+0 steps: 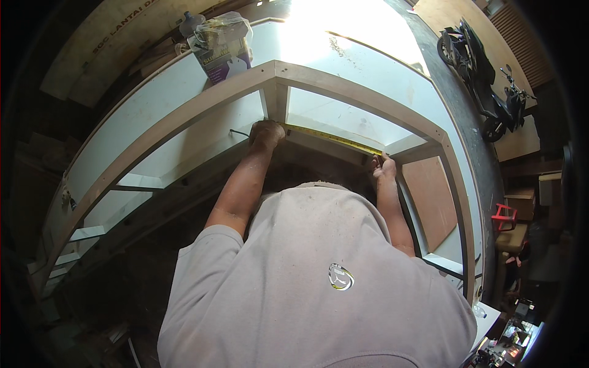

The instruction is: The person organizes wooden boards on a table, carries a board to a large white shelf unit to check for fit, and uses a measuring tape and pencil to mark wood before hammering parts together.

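A yellow tape measure stretches along an inner edge of the curved wooden frame, between two uprights. My left hand is closed at the tape's left end, beside the middle upright. My right hand pinches the tape's right end near the right upright, fingers bent. A pale blue-white panel lies under and behind the frame. A brown board sits in the right bay.
A purple box with plastic bags and a bottle stand on the rear panel. A black scooter is at the upper right, a red plastic chair at right, and large boards at upper left.
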Tool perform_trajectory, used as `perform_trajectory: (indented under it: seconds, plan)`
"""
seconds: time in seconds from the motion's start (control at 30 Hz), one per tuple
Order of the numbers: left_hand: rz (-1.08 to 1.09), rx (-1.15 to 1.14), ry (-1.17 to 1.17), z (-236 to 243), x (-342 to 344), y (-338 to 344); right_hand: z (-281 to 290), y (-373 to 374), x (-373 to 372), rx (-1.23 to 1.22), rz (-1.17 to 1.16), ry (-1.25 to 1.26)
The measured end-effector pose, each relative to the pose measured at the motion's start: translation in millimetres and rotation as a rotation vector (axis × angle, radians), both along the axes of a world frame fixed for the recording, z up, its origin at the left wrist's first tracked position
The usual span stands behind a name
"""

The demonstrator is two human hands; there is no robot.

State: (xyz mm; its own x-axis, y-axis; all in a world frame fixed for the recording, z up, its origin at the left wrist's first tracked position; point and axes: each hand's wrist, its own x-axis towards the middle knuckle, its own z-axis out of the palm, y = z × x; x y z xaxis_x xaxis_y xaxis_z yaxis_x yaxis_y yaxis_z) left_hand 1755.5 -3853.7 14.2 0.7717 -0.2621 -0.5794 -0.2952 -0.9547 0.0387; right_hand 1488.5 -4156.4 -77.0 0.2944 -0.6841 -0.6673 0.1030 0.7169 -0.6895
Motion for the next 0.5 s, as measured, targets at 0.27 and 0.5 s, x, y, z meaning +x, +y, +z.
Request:
perform_trajectory:
  seconds: [0.27,0.5]
  plan:
    - [-0.056,0.017,0.019,8,-3,-1,-1,-1,-1,0.005,0.006,-0.012]
    - [-0.056,-0.008,-0.033,6,-6,-2,7,2,-6,0.038,0.022,-0.036]
